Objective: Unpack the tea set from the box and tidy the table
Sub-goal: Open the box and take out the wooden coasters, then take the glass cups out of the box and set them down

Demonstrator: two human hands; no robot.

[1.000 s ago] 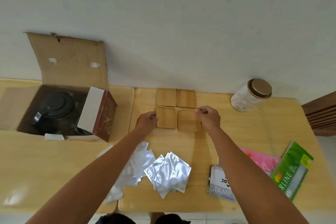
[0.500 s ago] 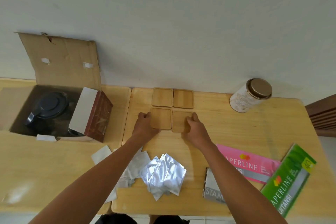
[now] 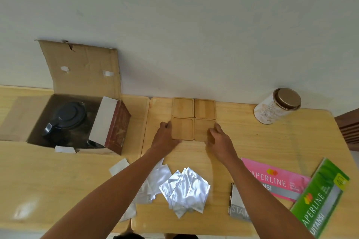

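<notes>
At the far left an open brown cardboard box (image 3: 77, 75) is seen on the pale wooden table (image 3: 58, 170), its flap raised against the wall. Inside it a dark round teapot (image 3: 67, 117) is lodged, and a maroon carton with a white flap (image 3: 113, 124) is propped at the box's right side. Near the table's front edge a loose heap of silver foil sachets (image 3: 184, 190) is spread. Further back, four square bamboo coasters (image 3: 193, 119) are laid edge to edge in a two-by-two block close to the wall. The left hand (image 3: 165, 137) is pressed against the left edge of the near-left coaster, fingers loosely curled. The right hand (image 3: 218, 140) is rested on the near-right coaster, fingers bent over its right edge; nothing is lifted. To the right a pink booklet (image 3: 277, 180) and a green booklet (image 3: 320, 198) are laid flat, and a cream tin with a brown lid (image 3: 277, 105) is stood near the wall.
</notes>
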